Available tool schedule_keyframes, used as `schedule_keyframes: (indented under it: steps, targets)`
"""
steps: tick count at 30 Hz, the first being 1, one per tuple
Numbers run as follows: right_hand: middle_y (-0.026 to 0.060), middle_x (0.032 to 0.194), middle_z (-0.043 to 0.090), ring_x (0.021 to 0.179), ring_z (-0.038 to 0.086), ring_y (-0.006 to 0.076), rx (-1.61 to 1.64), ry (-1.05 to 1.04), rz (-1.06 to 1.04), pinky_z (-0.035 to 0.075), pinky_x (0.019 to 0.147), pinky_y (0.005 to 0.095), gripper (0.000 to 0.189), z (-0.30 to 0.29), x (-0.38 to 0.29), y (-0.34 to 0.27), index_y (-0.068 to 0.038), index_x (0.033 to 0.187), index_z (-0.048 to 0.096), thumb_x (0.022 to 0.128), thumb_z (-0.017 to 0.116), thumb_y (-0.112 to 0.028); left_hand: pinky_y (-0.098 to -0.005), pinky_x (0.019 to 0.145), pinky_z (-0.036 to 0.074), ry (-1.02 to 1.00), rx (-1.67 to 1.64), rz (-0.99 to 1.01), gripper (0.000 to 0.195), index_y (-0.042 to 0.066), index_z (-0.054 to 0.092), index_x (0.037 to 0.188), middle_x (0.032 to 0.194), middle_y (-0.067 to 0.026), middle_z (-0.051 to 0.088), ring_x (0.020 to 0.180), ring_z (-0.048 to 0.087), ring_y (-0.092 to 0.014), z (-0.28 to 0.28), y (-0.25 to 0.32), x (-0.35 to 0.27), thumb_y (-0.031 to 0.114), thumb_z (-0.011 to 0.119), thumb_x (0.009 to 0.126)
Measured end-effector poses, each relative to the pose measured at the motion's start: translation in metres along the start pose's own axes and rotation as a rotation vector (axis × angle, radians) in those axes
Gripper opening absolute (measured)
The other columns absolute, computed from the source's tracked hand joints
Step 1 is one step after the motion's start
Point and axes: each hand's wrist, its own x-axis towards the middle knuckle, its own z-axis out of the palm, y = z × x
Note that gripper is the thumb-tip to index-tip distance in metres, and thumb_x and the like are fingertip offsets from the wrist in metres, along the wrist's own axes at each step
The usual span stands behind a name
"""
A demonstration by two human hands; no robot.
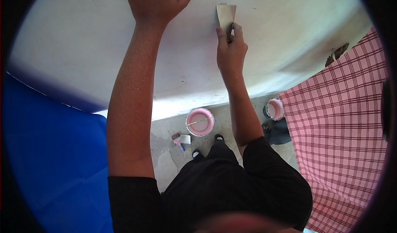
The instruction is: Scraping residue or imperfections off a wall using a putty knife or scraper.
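My right hand (231, 47) grips a putty knife (227, 14), its broad metal blade pointing up along a white wall (189, 56). The blade's wide edge lies at or very close to the wall surface, by a small rough patch. Higher up and to the left, my left hand (155, 0) is at the wall, thumb out to the side. The top of the picture cuts off its fingers, so whether it holds anything is hidden. Pale specks dot the left forearm.
On the concrete floor are a bucket (200, 122) coated pink inside, a paintbrush (177, 141) and a flat plate (185, 139). A second bucket (274, 109) stands right, beside a person in checked cloth (338, 115), whose hand (338, 53) is near the wall. Blue sheeting (55, 152) fills the left.
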Motion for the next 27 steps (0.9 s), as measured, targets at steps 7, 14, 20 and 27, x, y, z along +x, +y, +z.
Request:
schedule_keyframes:
  steps: [7,14,20,27]
  targets:
    - [0.0153,0.061,0.061,0.051,0.061,0.0201,0.048,0.109,-0.195,0.045,0.049,0.0346,0.027,-0.02,0.041,-0.034,0.003,0.106,0.059,0.1,0.066,-0.022,-0.0615,0.124,0.017,0.012,-0.005,0.001,0.071,0.013,0.047,0.155,0.164,-0.0202,0.033,0.154,0.024,-0.042,-0.002,-0.002,-0.003,0.034,0.059,0.087]
    - [0.0198,0.069,0.066,0.059,0.067,0.0222,0.013,0.027,-0.059,0.051,0.056,0.0347,0.033,-0.001,-0.015,0.012,0.006,0.118,0.057,0.102,0.064,-0.022,-0.0617,0.123,0.017,0.015,-0.024,0.006,0.075,0.014,0.045,0.156,0.164,-0.0193,0.032,0.154,0.024,-0.042,-0.003,0.0,-0.003,0.033,0.061,0.085]
    - [0.0213,0.069,0.066,0.059,0.068,0.0271,-0.02,-0.018,-0.053,0.052,0.057,0.037,0.034,-0.013,0.016,-0.03,0.008,0.118,0.057,0.101,0.065,-0.021,-0.0623,0.123,0.018,0.012,-0.036,-0.008,0.075,0.013,0.046,0.155,0.164,-0.0197,0.032,0.154,0.024,-0.042,-0.004,-0.006,-0.007,0.033,0.061,0.085]
    - [0.0263,0.075,0.068,0.067,0.072,0.0388,-0.047,-0.086,0.037,0.055,0.064,0.0412,0.034,0.002,-0.015,0.001,0.005,0.123,0.056,0.102,0.063,-0.02,-0.0627,0.123,0.018,0.023,-0.005,0.013,0.074,0.013,0.046,0.155,0.164,-0.0205,0.032,0.154,0.025,-0.042,-0.002,-0.005,-0.006,0.035,0.06,0.086]
